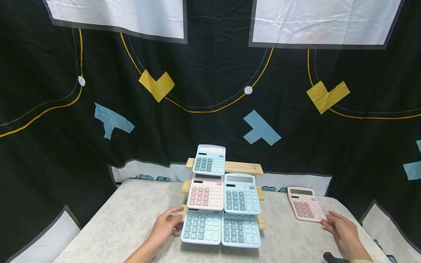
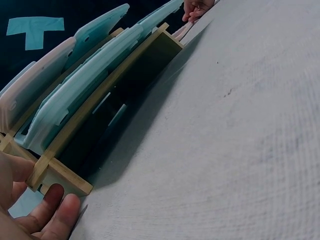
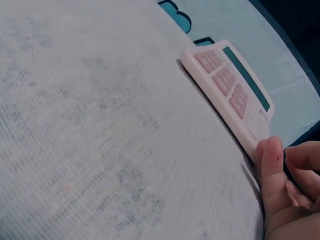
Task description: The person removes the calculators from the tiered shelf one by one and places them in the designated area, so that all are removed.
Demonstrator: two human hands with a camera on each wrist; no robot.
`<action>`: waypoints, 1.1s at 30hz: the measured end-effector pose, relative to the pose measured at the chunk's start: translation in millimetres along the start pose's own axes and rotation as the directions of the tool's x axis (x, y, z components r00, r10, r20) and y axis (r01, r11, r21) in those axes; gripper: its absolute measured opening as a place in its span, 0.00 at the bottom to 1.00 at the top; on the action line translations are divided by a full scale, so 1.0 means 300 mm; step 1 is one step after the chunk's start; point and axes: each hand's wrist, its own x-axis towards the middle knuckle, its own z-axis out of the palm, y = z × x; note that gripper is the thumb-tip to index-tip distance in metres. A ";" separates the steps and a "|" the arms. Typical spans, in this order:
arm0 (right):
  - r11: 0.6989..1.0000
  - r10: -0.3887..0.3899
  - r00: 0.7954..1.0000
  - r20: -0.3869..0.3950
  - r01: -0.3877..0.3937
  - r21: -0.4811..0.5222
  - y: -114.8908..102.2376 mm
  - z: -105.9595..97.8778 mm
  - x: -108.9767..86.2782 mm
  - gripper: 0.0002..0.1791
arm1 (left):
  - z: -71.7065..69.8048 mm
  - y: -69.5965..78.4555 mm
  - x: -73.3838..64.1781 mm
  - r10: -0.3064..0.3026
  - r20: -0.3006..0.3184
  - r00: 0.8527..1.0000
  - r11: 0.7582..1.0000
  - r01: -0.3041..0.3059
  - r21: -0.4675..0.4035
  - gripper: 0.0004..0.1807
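One wooden rack [image 1: 244, 167] has the left hand [image 1: 164, 227] gripping its eight-o'clock end; at three o'clock, the right hand [image 1: 344, 231] touches a pink calculator [image 1: 306, 204], pinch unclear.

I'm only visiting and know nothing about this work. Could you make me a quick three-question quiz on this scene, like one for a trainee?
1. Count: how many calculators sit on the wooden rack?

2. True or false: the top tier of the wooden rack holds two calculators.

3. Choose one: which of these is the right hand nearest to?
A. the wooden rack
B. the loose pink calculator lying on the table
C. a calculator on the top tier

Key:
1. Five.
2. False; it holds just one, a blue calculator.
3. B.
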 end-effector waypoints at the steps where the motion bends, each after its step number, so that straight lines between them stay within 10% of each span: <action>1: 1.000 0.006 1.000 -0.007 -0.006 0.002 -0.001 -0.003 -0.002 0.33 | 0.001 0.000 0.000 -0.001 0.002 1.000 1.000 0.001 0.002 0.23; 12: 0.995 -0.091 0.996 0.009 0.092 -0.041 -0.054 0.044 -0.086 0.34 | -0.005 0.001 -0.006 0.005 -0.014 1.000 1.000 -0.005 0.000 0.23; 33: 0.978 -0.168 0.945 0.282 0.195 -0.071 -0.193 0.153 -0.267 0.33 | 0.002 0.003 -0.004 0.001 -0.005 1.000 1.000 -0.001 -0.006 0.22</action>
